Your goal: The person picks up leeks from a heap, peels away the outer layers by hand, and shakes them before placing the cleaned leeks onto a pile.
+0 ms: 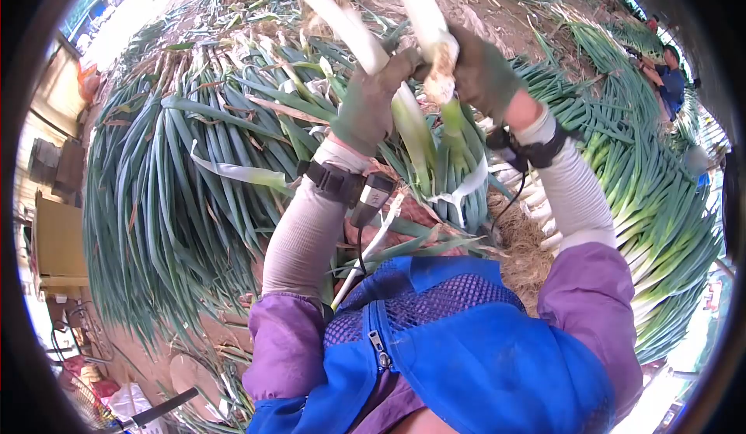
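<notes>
My left hand (367, 101), in a dirty work glove, is closed around a large green onion (336, 16), its white shank pointing up and away. Closed too is my gloved right hand (483, 76), gripping a second green onion (420, 6). Peeling brown skin (443, 57) shows on that stalk near the fingers. The two hands are close together, with green leaves (454, 142) hanging below them towards my body. A loose pale strip of leaf (466, 185) curls over those leaves.
A big heap of green onions (179, 177) spreads on the left, and another pile (645, 201) lines the right. Dry roots (517, 255) lie near my vest. Another person (670, 83) is at the far right. Boxes (61, 236) stand at the left edge.
</notes>
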Demonstrator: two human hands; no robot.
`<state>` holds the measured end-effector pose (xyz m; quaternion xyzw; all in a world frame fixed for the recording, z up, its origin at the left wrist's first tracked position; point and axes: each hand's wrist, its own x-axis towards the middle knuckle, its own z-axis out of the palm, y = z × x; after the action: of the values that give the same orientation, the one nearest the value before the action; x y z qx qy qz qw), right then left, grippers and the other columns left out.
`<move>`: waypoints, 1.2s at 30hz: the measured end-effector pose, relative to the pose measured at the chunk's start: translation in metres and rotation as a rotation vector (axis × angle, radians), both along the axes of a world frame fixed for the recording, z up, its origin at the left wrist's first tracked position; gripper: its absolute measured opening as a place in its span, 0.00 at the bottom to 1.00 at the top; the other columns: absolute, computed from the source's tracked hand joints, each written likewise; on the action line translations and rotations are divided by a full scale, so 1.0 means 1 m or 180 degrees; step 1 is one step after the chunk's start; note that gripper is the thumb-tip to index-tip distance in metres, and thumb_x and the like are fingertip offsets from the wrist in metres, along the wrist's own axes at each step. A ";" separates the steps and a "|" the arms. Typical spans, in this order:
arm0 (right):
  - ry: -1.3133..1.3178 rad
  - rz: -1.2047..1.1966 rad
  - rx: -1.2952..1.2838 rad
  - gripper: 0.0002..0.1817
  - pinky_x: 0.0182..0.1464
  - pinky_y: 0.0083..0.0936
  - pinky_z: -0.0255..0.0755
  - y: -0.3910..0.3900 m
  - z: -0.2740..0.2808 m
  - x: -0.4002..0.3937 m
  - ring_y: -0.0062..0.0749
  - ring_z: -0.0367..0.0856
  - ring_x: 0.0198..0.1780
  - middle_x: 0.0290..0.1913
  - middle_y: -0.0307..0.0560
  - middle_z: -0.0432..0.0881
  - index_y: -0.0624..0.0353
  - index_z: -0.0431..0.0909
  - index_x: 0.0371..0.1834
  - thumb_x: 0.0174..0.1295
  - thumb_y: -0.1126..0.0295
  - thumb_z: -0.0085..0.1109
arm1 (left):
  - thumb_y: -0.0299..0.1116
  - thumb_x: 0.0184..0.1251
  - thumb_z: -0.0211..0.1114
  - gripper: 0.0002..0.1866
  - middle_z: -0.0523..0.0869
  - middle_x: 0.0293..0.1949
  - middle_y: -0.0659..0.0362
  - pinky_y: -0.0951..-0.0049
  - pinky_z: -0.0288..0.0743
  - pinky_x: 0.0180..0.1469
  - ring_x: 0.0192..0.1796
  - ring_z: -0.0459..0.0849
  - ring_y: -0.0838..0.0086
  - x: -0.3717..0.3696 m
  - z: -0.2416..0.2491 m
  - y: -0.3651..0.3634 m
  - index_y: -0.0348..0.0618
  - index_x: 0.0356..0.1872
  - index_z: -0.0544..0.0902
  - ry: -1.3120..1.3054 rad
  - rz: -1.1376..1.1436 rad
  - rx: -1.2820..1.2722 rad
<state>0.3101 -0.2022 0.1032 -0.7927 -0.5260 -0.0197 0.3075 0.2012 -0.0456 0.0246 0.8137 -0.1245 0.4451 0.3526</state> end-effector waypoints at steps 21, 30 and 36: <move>0.0102 -0.1071 -0.1728 0.17 0.50 0.44 0.74 -0.045 -0.149 0.015 0.54 0.81 0.50 0.46 0.60 0.82 0.54 0.75 0.51 0.58 0.64 0.58 | 0.39 0.73 0.54 0.20 0.82 0.50 0.47 0.59 0.76 0.60 0.53 0.83 0.61 -0.220 0.259 0.180 0.32 0.56 0.74 -0.0602 0.1614 -0.0186; 0.2330 0.0279 -0.0520 0.22 0.44 0.24 0.77 -0.021 -0.192 0.033 0.25 0.82 0.42 0.43 0.43 0.84 0.63 0.80 0.49 0.64 0.54 0.61 | 0.46 0.69 0.56 0.21 0.82 0.40 0.53 0.60 0.76 0.53 0.48 0.82 0.60 -0.271 0.219 0.113 0.36 0.48 0.78 -0.2163 0.0851 -0.2562; 0.6318 0.2208 0.0045 0.36 0.62 0.42 0.68 0.071 -0.131 -0.141 0.38 0.78 0.57 0.54 0.47 0.80 0.59 0.71 0.62 0.68 0.38 0.45 | 0.32 0.71 0.58 0.18 0.81 0.50 0.46 0.58 0.71 0.62 0.54 0.81 0.61 -0.228 0.054 0.021 0.30 0.56 0.75 -0.0860 0.4070 0.0280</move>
<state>0.1689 -0.1308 -0.0275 -0.2573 -0.2360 0.7248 0.5940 -0.0266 -0.0243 0.0785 0.6779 0.3225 0.6598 -0.0339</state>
